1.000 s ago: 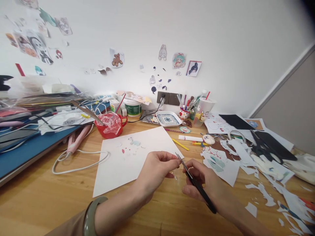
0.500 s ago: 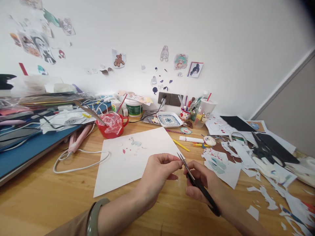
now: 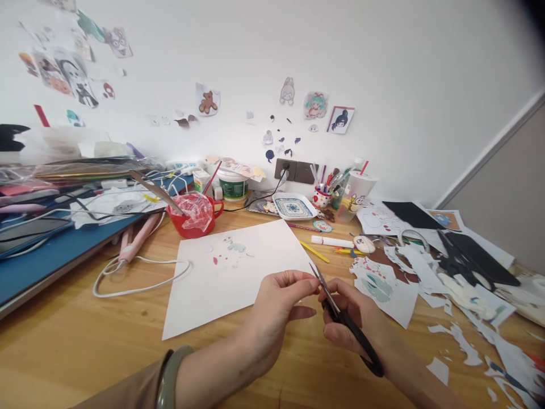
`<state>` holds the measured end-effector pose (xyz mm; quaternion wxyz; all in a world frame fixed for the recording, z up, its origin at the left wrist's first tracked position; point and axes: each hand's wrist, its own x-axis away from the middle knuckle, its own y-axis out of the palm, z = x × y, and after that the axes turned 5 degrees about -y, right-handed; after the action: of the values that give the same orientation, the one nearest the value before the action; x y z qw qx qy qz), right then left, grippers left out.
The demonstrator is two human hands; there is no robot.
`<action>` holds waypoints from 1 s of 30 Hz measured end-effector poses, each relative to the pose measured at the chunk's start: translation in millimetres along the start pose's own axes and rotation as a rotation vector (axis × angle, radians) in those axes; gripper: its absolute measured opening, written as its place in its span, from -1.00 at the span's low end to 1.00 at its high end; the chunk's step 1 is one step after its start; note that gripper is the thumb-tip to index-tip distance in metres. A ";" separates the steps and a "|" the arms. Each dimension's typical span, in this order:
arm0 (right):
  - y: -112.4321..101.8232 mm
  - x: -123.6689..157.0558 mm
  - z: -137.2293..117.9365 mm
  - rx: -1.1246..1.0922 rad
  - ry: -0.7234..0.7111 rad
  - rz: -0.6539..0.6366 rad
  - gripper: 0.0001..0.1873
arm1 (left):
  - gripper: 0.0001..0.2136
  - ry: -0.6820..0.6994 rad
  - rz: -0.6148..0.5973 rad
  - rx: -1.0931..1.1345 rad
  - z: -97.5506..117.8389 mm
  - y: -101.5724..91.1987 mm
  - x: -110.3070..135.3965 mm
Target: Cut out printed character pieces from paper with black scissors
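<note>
My right hand [image 3: 355, 318] grips black-handled scissors [image 3: 347, 324], their blades pointing up and left toward my left fingertips. My left hand [image 3: 279, 304] is pinched shut at the blade tips on something too small to make out. A ring shows on one left finger, and a green bangle [image 3: 170, 375] sits on my left wrist. Both hands hover over the wooden desk [image 3: 85, 341], just at the right front corner of a white sheet [image 3: 221, 278] with small coloured figures on it.
Cut paper scraps [image 3: 430, 272] and black card [image 3: 477, 255] cover the desk's right side. A red cup [image 3: 193, 216], a white tub [image 3: 233, 184], a patterned dish [image 3: 293, 207], a pen pot [image 3: 320, 196] and a white cable [image 3: 136, 278] lie further back. Blue board [image 3: 46, 250] at left.
Both hands and the scissors have shifted slightly to the right and toward me; the view has drifted a little. The grips look the same.
</note>
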<state>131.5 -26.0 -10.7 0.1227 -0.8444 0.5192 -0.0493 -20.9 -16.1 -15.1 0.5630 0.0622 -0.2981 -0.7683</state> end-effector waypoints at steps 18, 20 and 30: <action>-0.6 0.0 -4.4 0.193 0.078 0.013 -0.71 | -0.87 0.126 0.123 -0.502 17.6 -4.1 -3.6; -0.1 0.1 -5.5 0.217 0.090 0.019 -0.71 | -0.87 0.121 0.123 -0.511 18.3 -4.4 -4.0; -0.8 2.4 -4.8 0.238 0.100 0.040 -0.74 | -0.88 0.077 0.118 -0.488 19.8 -5.2 -4.4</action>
<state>132.3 -28.5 -6.0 0.1970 -0.8098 0.5318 -0.1501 -32.2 -3.5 -2.8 0.6161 -0.0638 -0.0856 -0.7804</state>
